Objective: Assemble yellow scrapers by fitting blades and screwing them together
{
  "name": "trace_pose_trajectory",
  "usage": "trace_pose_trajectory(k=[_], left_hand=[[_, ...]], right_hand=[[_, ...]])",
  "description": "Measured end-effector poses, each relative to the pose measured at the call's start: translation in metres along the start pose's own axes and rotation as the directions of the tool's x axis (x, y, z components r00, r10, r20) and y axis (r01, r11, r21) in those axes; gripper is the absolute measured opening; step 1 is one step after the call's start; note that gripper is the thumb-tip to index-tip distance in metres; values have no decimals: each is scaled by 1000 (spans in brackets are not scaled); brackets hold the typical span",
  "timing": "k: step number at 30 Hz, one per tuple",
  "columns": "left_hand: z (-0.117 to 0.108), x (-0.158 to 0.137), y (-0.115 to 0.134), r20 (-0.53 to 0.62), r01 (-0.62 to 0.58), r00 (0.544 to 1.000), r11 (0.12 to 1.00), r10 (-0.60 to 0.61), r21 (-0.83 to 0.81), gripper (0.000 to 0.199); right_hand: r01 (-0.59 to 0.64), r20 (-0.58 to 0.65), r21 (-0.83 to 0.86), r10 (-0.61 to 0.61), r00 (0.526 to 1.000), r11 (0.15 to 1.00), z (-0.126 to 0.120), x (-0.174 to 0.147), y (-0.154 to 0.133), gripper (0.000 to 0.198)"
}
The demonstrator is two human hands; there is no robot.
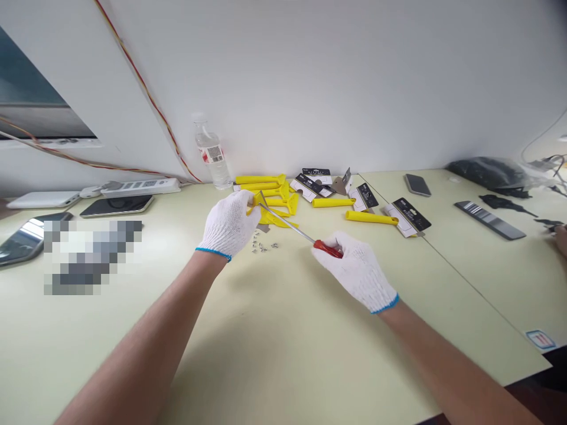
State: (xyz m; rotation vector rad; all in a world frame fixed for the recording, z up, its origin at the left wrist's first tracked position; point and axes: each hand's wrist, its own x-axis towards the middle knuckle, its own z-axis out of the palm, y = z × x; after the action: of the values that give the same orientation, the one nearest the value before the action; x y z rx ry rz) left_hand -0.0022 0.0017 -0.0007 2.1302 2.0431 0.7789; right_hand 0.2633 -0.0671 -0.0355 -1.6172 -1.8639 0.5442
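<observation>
My left hand (231,223), in a white knit glove with a blue cuff, is closed around a yellow plastic scraper (257,199), most of which the fingers hide. In my right hand (354,268), gloved the same way, is a screwdriver (328,248) with a red handle. Its metal shaft points up and left, and the tip is at the scraper by my left fingers. Whether the tip sits in a screw is too small to tell. Several small screws (261,247) lie loose on the table below. Just behind my left hand lie several yellow scraper handles (259,179).
Scrapers with black-and-white cards (408,217) lie at centre right. A water bottle (212,154) stands against the wall. Phones (117,205) and a power strip (142,186) are at left. A dark glossy strip (489,220) lies at right, near another person's hand (561,239).
</observation>
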Motion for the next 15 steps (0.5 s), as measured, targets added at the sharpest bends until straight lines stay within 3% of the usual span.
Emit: trace_pose_trajectory(k=[2, 4, 9, 15], left_hand=[[2, 1, -1, -21, -15, 1000, 1000, 15, 4, 20], [5, 2, -3, -40, -38, 998, 999, 38, 9, 20], [6, 1, -6, -41, -30, 999, 999, 31, 22, 20], [5, 0, -4, -42, -56, 997, 998, 57, 38, 20]], right_hand=[[70, -44, -42, -72, 996, 997, 2, 1, 3, 52], [98, -5, -32, -99, 995, 995, 2, 2, 6, 54], [38, 112, 82, -47, 993, 996, 1, 6, 12, 43], [160, -64, 20, -158, 985, 987, 5, 9, 29, 46]])
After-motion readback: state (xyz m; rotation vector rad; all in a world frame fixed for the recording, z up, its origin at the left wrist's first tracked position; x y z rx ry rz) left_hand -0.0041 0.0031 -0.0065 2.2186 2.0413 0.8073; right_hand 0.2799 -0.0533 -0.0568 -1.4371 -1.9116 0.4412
